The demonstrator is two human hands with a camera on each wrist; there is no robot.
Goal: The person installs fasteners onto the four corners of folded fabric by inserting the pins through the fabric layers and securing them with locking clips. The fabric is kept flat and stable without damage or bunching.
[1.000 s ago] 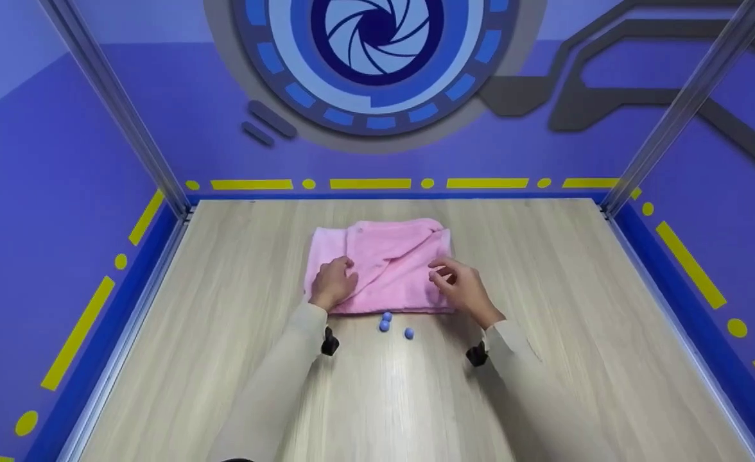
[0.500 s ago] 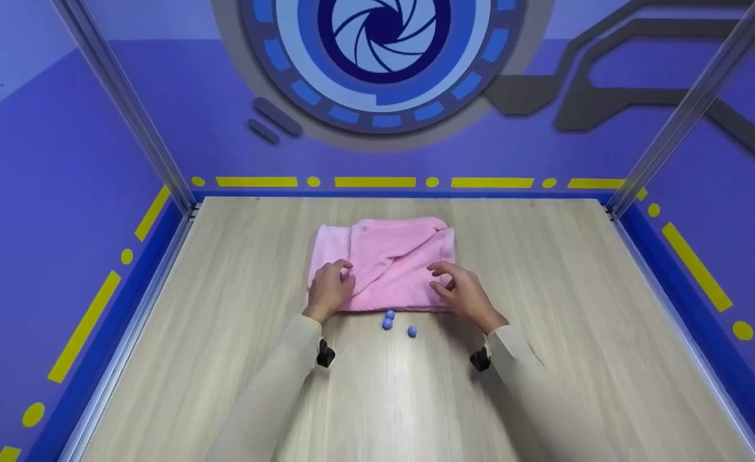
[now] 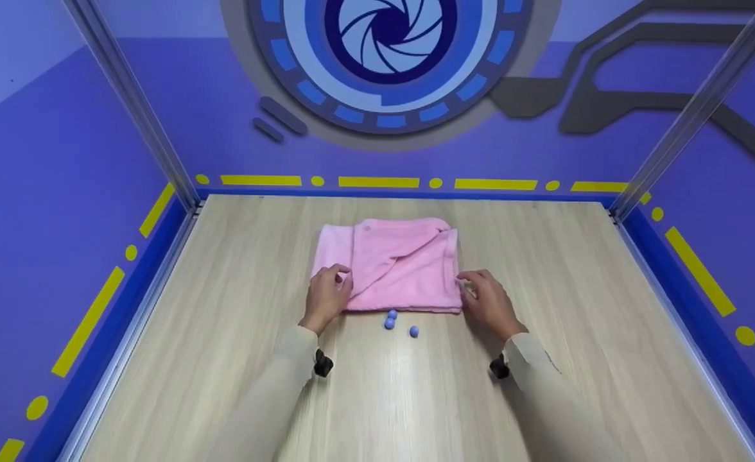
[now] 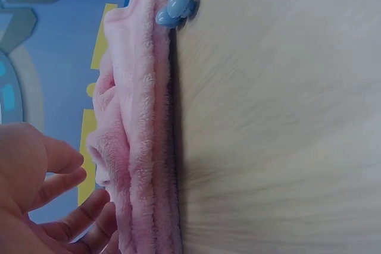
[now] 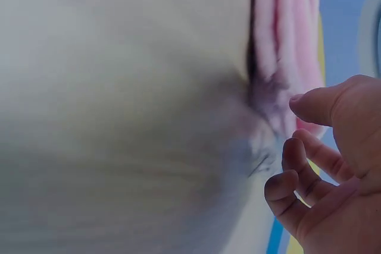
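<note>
A folded pink fleece cloth (image 3: 409,269), with a paler pink strip on its left side, lies on the wooden table. My left hand (image 3: 327,296) is over its lower left corner, fingers loosely bent; the left wrist view shows these fingers (image 4: 89,218) by the fleece without pinching it. At the cloth's right edge is my right hand (image 3: 490,305). In the right wrist view, a gap shows between its thumb and bent fingers (image 5: 303,173), and nothing is held there; whether a fingertip touches the fleece I cannot tell.
Just in front of the cloth lie two small blue rounded pieces (image 3: 390,323) together, and a third blue piece (image 3: 414,331) is slightly to their right. Blue panels (image 3: 287,154) with yellow marks enclose the table (image 3: 236,256) at the back and both sides.
My right hand has shifted right, off the cloth's top to beside its right edge. The left hand has drawn back slightly toward me. The cloth and blue pieces look unmoved.
</note>
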